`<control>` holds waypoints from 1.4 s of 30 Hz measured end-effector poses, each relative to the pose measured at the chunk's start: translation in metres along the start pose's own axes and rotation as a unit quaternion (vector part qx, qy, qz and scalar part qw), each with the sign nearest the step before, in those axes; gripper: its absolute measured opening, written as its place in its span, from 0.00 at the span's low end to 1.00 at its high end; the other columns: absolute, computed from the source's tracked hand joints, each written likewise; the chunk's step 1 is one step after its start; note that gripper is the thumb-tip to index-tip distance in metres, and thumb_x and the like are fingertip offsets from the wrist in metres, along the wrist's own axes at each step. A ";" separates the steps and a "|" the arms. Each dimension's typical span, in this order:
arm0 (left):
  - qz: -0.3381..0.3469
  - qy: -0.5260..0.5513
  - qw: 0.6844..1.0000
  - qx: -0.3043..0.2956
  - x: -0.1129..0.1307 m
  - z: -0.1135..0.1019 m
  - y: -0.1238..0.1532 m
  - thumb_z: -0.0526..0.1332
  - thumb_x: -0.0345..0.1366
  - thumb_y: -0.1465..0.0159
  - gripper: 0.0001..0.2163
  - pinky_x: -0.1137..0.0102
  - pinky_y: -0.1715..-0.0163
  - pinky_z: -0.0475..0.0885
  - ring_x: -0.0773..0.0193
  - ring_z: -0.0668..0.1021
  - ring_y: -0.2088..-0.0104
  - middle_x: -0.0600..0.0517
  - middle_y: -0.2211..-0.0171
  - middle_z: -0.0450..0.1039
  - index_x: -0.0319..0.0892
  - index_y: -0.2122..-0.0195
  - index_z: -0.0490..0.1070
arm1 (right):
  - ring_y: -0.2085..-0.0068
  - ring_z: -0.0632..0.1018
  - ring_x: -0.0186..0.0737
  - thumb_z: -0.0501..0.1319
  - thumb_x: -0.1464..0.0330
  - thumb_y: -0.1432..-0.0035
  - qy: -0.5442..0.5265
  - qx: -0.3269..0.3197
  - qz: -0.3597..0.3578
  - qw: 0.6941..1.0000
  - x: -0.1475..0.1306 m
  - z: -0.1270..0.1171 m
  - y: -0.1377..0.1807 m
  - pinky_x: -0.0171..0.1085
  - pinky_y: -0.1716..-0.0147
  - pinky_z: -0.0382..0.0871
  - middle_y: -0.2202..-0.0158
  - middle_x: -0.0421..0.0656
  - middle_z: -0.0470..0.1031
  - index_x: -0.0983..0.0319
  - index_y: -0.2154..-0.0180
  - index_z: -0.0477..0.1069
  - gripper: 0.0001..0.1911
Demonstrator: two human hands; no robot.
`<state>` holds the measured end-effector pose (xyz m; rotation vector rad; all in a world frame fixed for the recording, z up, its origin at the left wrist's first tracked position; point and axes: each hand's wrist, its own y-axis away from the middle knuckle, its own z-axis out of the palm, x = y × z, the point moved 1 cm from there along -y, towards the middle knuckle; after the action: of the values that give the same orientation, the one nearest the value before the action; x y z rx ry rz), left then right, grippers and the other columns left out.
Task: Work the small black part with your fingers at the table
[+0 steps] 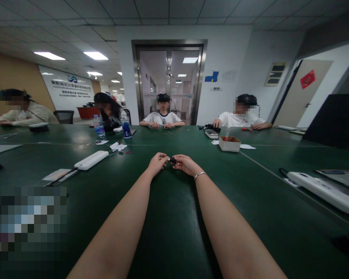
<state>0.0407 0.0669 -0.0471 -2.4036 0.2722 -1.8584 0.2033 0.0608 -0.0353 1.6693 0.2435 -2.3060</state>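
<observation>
Both my arms stretch forward over the dark green table (pixel 174 217). My left hand (pixel 157 162) is closed, its fingertips pinching the left, silvery end of a small black object (pixel 171 159). From the other side, my right hand (pixel 187 164) grips the dark end of the same piece between thumb and fingers. The object is too small to name, and my fingers cover part of it. A silver bracelet (pixel 200 175) circles my right wrist. The hands almost meet, held just above or at the tabletop; I cannot tell which.
White power strips (pixel 92 160) (pixel 322 190) lie left and right. Ahead are paper scraps (pixel 118 146), bottles (pixel 99 127) (pixel 126 126) and a small box (pixel 229 144). Several people sit along the far side. A dark screen-like panel (pixel 334 120) stands at right.
</observation>
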 end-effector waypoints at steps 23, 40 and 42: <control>0.032 -0.037 0.998 -0.031 -0.002 0.002 0.002 0.57 0.43 0.44 0.11 0.73 0.75 0.66 0.69 0.72 0.78 0.53 0.77 0.71 0.40 0.67 0.65 | 0.82 0.69 0.27 0.56 0.77 0.42 0.013 0.007 -0.008 1.000 0.001 0.001 0.001 0.35 0.73 0.75 0.78 0.40 0.70 0.67 0.66 0.66 0.02; 0.047 -0.189 0.980 -0.031 0.002 -0.003 0.005 0.42 0.57 0.41 0.28 0.70 0.71 0.64 0.63 0.73 0.76 0.49 0.78 0.72 0.40 0.80 0.69 | 0.80 0.70 0.28 0.56 0.81 0.47 0.038 -0.014 -0.012 0.999 0.002 -0.001 0.002 0.37 0.68 0.74 0.79 0.37 0.68 0.66 0.62 0.67 0.10; 0.041 -0.197 0.979 -0.025 0.005 -0.002 0.007 0.41 0.56 0.41 0.28 0.69 0.70 0.64 0.63 0.74 0.76 0.49 0.78 0.73 0.40 0.81 0.69 | 0.79 0.70 0.28 0.57 0.82 0.48 0.040 -0.017 -0.013 0.999 0.002 -0.001 0.003 0.37 0.68 0.74 0.78 0.38 0.68 0.66 0.62 0.67 0.11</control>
<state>0.0391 0.0594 -0.0432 -2.6776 0.3794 -1.3151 0.2049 0.0586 -0.0375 1.7532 0.3229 -2.2436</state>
